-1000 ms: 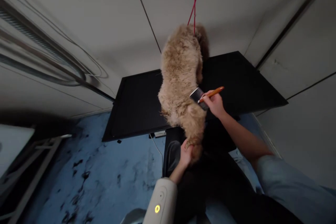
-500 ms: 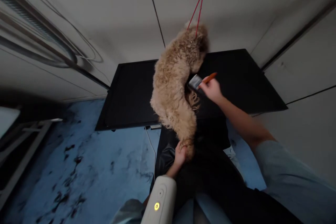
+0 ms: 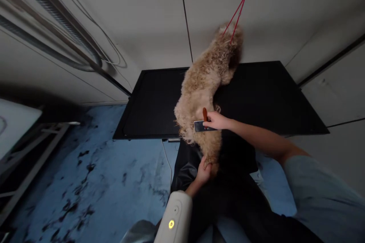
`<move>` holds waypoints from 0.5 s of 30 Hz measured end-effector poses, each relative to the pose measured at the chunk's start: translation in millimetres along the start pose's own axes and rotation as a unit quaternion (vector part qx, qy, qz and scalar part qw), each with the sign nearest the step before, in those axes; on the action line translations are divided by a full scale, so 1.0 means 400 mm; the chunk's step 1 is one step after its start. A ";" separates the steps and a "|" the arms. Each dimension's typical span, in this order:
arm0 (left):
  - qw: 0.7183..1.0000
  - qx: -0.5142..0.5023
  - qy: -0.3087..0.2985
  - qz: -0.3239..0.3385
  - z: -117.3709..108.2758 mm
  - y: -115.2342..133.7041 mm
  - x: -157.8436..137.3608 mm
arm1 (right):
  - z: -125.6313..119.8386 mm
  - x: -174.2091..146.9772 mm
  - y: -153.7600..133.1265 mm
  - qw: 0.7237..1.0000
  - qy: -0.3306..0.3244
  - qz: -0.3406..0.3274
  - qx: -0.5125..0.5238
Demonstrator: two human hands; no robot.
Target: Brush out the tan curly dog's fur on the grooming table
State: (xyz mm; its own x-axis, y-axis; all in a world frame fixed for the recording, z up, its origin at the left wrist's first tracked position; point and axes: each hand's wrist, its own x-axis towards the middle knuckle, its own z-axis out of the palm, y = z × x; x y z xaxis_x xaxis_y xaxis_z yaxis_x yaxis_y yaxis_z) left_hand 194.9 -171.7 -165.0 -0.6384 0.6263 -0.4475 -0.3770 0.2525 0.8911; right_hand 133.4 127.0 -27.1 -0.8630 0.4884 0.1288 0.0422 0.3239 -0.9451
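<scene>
A curly tan dog [image 3: 199, 83] stands on a black grooming table [image 3: 154, 102], its head toward the wall and one hind leg stretched back to me over the near edge. My left hand [image 3: 204, 171] is closed around the paw end of that leg. In my right hand [image 3: 217, 120] is a slicker brush [image 3: 200, 126] with an orange-brown handle; its flat head lies against the fur of the upper hind leg. A red cord [image 3: 242, 3] runs up from the dog's neck. The dog's face is hidden from me.
A pale device with a lit yellow button [image 3: 171, 224] juts up at the bottom. Dark fur clumps [image 3: 71, 207] litter the blue floor [image 3: 114, 190]. Grey hoses [image 3: 62, 19] hang at the left wall, above a white-topped metal stand [image 3: 17, 125].
My right hand has brought the brush from beside the dog's belly down and left onto its hind leg, turning the handle upright. My left hand still grips the paw. The view has shifted slightly.
</scene>
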 end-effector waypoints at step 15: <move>0.984 0.112 -0.093 0.101 -0.175 0.228 0.161 | 0.052 -0.120 0.159 0.920 0.120 0.251 0.277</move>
State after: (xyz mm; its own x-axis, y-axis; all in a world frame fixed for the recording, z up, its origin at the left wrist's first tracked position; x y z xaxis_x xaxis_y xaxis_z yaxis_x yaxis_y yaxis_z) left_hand 72.6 -160.2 -117.9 -0.5430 0.7994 -0.2570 -0.0843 0.2526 0.9639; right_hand 167.2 107.2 -99.5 -0.6654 0.6504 -0.3664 0.0849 -0.4216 -0.9028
